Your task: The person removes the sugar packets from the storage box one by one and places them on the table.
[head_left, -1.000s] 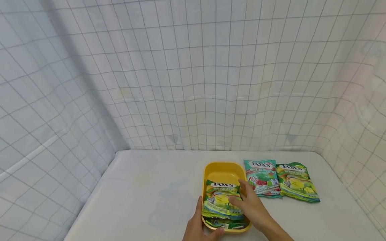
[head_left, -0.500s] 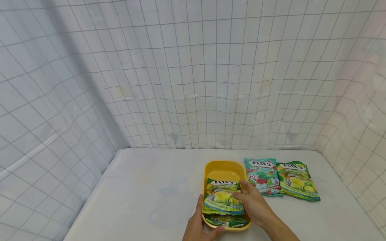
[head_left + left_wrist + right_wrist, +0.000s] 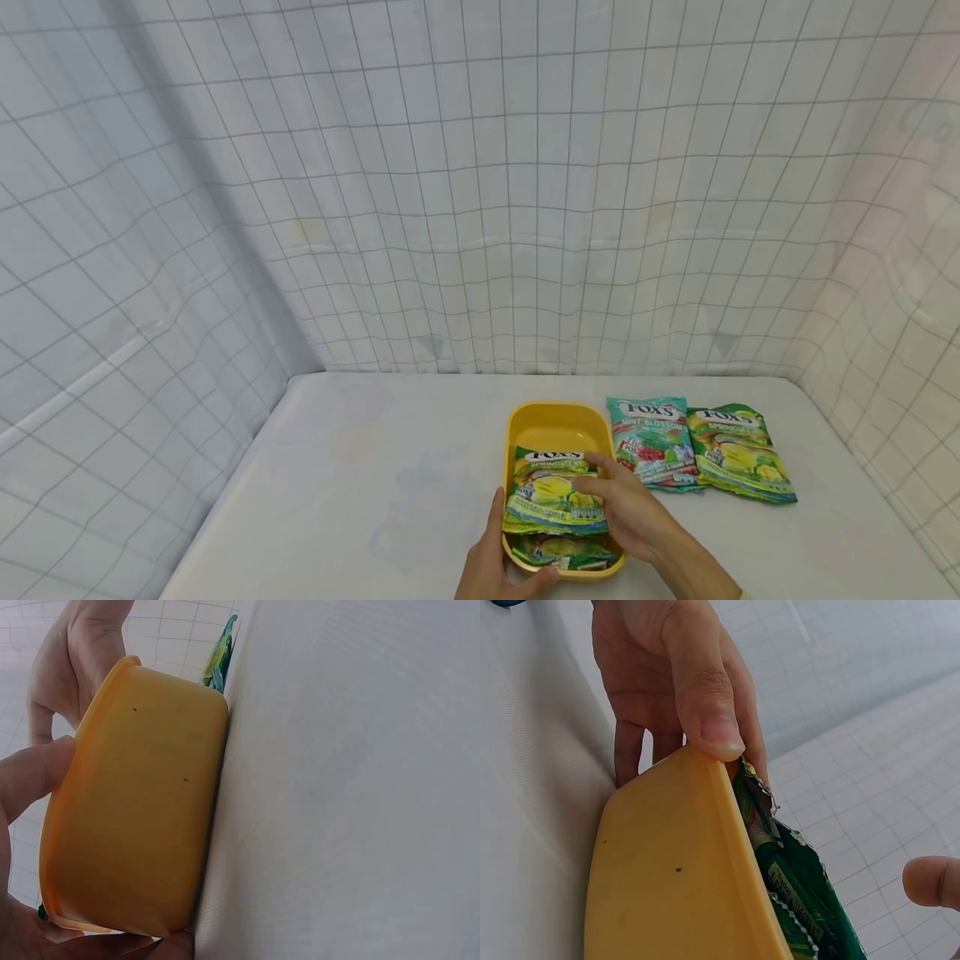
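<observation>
A yellow plastic tub (image 3: 558,425) stands on the white table, and my left hand (image 3: 491,558) grips its near left corner. In the right wrist view that hand's thumb (image 3: 712,720) lies over the tub's rim, its fingers behind the wall. A green-and-yellow Fox's Spring Tea candy bag (image 3: 555,504) lies face up in the tub. Beneath its lower edge shows another green candy bag (image 3: 562,550). My right hand (image 3: 633,508) is at the upper bag's right side, thumb extended over its front and forefinger near its top corner. Its other fingers are hidden.
Right of the tub lie a teal Fox's Mint Blossom bag (image 3: 654,442) and, overlapping it slightly, another Spring Tea bag (image 3: 738,454). A white grid-patterned curtain (image 3: 480,208) rises behind the table and at both sides.
The upper candy bag has shifted slightly away from me inside the tub, showing more of the bag below. My right hand has moved a little right. My left hand keeps its place.
</observation>
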The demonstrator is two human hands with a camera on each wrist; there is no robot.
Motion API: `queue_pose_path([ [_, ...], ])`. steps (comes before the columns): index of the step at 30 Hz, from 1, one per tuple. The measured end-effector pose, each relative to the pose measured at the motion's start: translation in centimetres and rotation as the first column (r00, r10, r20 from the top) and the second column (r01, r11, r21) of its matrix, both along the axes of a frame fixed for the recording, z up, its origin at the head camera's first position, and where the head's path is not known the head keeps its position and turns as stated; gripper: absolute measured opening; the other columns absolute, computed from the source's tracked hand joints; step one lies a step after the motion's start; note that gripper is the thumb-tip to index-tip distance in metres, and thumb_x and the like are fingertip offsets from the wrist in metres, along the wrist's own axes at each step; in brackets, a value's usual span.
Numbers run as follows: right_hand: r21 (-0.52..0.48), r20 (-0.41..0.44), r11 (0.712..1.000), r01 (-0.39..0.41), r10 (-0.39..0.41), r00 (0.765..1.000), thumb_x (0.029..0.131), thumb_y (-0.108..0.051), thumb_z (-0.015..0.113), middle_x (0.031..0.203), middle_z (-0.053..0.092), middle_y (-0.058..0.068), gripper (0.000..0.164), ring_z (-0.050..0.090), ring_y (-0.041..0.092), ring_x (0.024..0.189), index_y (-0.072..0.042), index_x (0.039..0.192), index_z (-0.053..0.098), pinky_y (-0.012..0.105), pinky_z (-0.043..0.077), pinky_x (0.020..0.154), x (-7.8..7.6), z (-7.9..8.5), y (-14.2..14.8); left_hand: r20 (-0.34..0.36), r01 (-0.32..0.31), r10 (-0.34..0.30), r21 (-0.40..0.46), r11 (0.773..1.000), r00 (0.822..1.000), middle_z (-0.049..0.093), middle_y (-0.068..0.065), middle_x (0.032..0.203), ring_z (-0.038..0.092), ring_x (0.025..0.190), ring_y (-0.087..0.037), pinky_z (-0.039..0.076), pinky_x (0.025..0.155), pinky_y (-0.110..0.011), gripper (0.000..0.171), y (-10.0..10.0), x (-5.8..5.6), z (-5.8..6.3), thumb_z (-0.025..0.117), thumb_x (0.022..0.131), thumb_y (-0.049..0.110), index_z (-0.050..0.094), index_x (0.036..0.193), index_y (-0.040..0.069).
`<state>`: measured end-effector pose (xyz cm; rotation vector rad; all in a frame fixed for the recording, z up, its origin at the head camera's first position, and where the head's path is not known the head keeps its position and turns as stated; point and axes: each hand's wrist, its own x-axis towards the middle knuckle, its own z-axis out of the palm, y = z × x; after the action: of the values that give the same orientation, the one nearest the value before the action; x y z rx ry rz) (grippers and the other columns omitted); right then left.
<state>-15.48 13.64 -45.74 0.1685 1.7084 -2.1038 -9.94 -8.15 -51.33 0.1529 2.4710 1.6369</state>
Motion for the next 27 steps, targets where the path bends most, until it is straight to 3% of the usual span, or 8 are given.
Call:
queue_pose_path([
  [8, -0.009, 0.019, 1.000, -0.010, 0.010, 1.000, 0.099, -0.013, 0.064, 0.162, -0.007, 0.032, 0.077, -0.018, 0.049, 0.148, 0.004, 0.158, 0.017, 0.070, -0.007, 0.114, -0.1, -0.4, -0.1, -0.002, -0.001, 0.001, -0.001, 1.000, 1.000, 0.058, -0.015, 0.140, 0.064, 0.117, -0.028, 0.052, 0.098, -0.051, 0.109, 0.0, 0.1, 0.0, 0.075, 0.091, 0.049, 0.009, 0.162, -0.003],
  [12, 0.007, 0.002, 0.999, -0.045, 0.045, 0.999, 0.101, -0.017, 0.062, 0.160, 0.009, 0.033, 0.075, 0.013, 0.053, 0.146, 0.000, 0.159, 0.018, 0.070, 0.019, 0.114, 0.0, -0.7, -0.2, -0.020, 0.009, -0.009, -0.011, 1.000, 1.000, 0.057, -0.018, 0.141, 0.063, 0.118, -0.031, 0.052, 0.098, -0.053, 0.110, -0.1, 0.2, 0.0, 0.074, 0.091, 0.050, 0.009, 0.162, -0.004],
  [15, 0.031, -0.009, 0.998, -0.060, 0.061, 0.998, 0.102, -0.020, 0.061, 0.156, 0.022, 0.034, 0.074, 0.039, 0.048, 0.135, -0.002, 0.159, 0.017, 0.062, 0.042, 0.104, 0.1, -0.9, -0.3, -0.018, 0.008, -0.008, -0.019, 1.000, 1.000, 0.057, -0.018, 0.141, 0.063, 0.119, -0.032, 0.052, 0.098, -0.052, 0.110, -0.1, 0.2, -0.1, 0.074, 0.091, 0.050, 0.009, 0.162, -0.004],
  [19, 0.057, -0.031, 0.996, -0.066, 0.068, 0.997, 0.102, -0.022, 0.062, 0.153, 0.028, 0.034, 0.076, 0.052, 0.040, 0.126, -0.002, 0.159, 0.016, 0.055, 0.051, 0.097, 0.0, -1.0, -0.5, -0.015, 0.006, -0.007, -0.026, 1.000, 1.000, 0.057, -0.018, 0.141, 0.064, 0.117, -0.031, 0.053, 0.097, -0.051, 0.110, -0.1, 0.0, -0.2, 0.074, 0.091, 0.051, 0.009, 0.162, -0.003],
  [27, 0.088, -0.063, 0.994, -0.063, 0.069, 0.996, 0.103, -0.023, 0.062, 0.147, 0.040, 0.031, 0.077, 0.061, 0.031, 0.115, -0.001, 0.159, 0.014, 0.048, 0.055, 0.094, 0.0, -1.1, -0.6, -0.006, 0.013, -0.013, -0.007, 1.000, 1.000, 0.059, -0.016, 0.139, 0.066, 0.115, -0.028, 0.054, 0.095, -0.049, 0.112, 0.0, -0.1, -0.2, 0.076, 0.089, 0.051, 0.008, 0.163, -0.001],
])
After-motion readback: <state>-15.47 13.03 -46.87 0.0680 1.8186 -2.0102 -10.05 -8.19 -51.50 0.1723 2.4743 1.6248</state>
